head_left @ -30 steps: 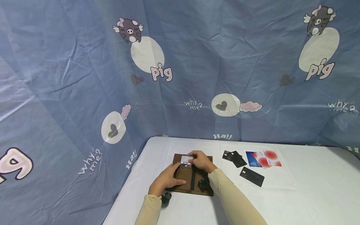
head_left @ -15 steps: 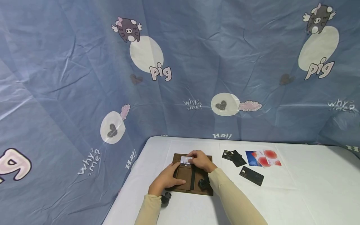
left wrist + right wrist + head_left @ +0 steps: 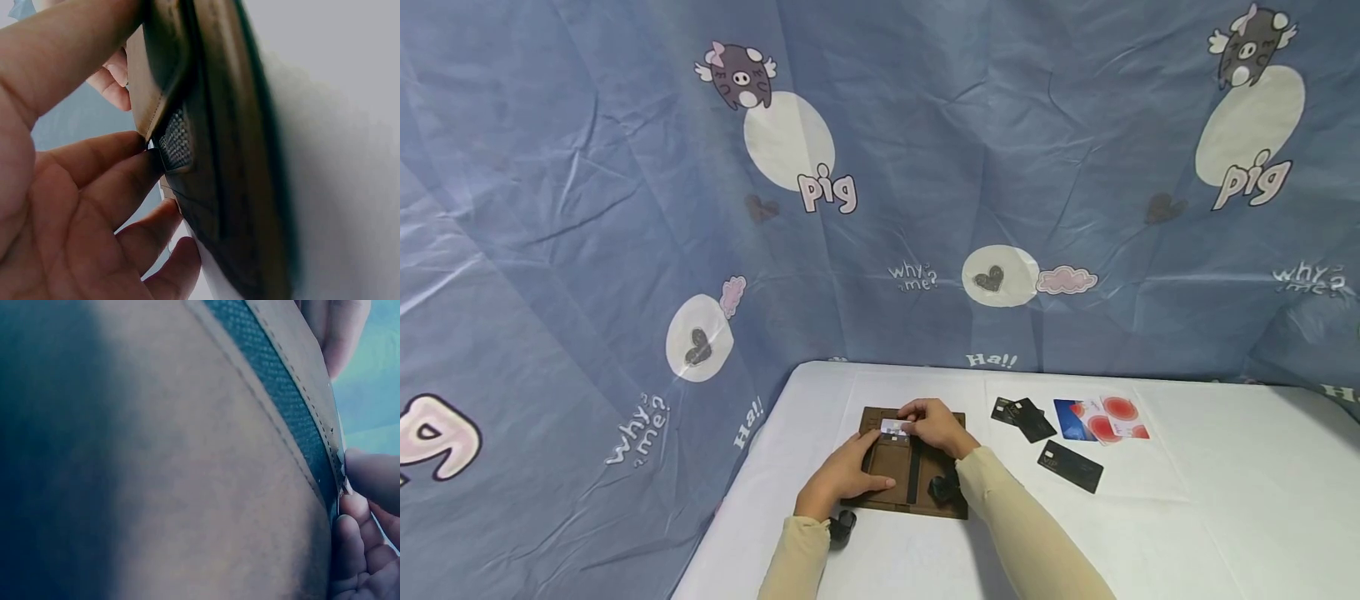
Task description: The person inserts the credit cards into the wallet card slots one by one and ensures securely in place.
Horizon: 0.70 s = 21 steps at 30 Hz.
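Brown leather, an open wallet (image 3: 910, 467) lies flat on the white desk (image 3: 1187, 533), near its left edge and a little in from the back edge, where the blue printed cloth (image 3: 625, 208) rises like a wall. To the right of the wallet the desk runs wide and bare past the loose cards; ahead of it only a narrow strip remains before the cloth.

The left hand (image 3: 842, 477) lies over the wallet's left half, its grip pressing down with fingers spread and nearly straight, fingertips at the pocket edge. The right hand (image 3: 934, 427) reaches over the top edge, forearm crossing the wallet's right half, its grip pinching a pale card (image 3: 892, 427) that sits at the mouth of an upper slot.

Count: one wallet, one card in hand. Beside it, right: three black cards (image 3: 1070, 466), two overlapping near the wallet and one lying apart nearer the front, and a fanned blue, red and white cluster (image 3: 1101, 419) whose number I cannot tell.
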Each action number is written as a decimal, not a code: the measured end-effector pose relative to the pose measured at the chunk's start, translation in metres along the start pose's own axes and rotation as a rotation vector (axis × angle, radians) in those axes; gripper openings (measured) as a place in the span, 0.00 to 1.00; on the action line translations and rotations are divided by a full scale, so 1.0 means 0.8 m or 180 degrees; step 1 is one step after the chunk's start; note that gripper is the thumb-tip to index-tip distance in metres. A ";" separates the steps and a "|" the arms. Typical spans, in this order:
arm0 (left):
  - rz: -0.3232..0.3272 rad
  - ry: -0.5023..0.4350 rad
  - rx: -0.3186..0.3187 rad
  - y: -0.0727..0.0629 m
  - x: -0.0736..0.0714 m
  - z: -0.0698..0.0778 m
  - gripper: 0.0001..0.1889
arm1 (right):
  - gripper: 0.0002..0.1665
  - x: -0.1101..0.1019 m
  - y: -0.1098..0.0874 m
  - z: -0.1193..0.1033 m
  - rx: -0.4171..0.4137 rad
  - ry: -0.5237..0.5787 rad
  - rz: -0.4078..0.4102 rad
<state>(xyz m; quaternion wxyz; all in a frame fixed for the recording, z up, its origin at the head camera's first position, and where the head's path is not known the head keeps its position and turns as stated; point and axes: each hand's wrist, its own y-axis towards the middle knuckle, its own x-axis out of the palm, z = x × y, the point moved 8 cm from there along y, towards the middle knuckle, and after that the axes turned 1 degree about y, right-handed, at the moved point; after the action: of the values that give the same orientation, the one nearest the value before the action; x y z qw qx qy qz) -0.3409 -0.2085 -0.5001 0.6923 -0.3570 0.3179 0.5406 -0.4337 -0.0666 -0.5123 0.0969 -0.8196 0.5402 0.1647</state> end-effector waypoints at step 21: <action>-0.0001 -0.0006 -0.0010 0.000 0.000 0.000 0.47 | 0.13 -0.003 0.001 0.004 0.0027 0.0191 0.0002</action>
<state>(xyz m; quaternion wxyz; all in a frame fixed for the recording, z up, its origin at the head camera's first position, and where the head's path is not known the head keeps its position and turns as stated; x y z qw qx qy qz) -0.3412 -0.2084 -0.4998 0.6921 -0.3577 0.3163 0.5414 -0.4361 -0.0639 -0.5141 0.0840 -0.8236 0.5437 0.1379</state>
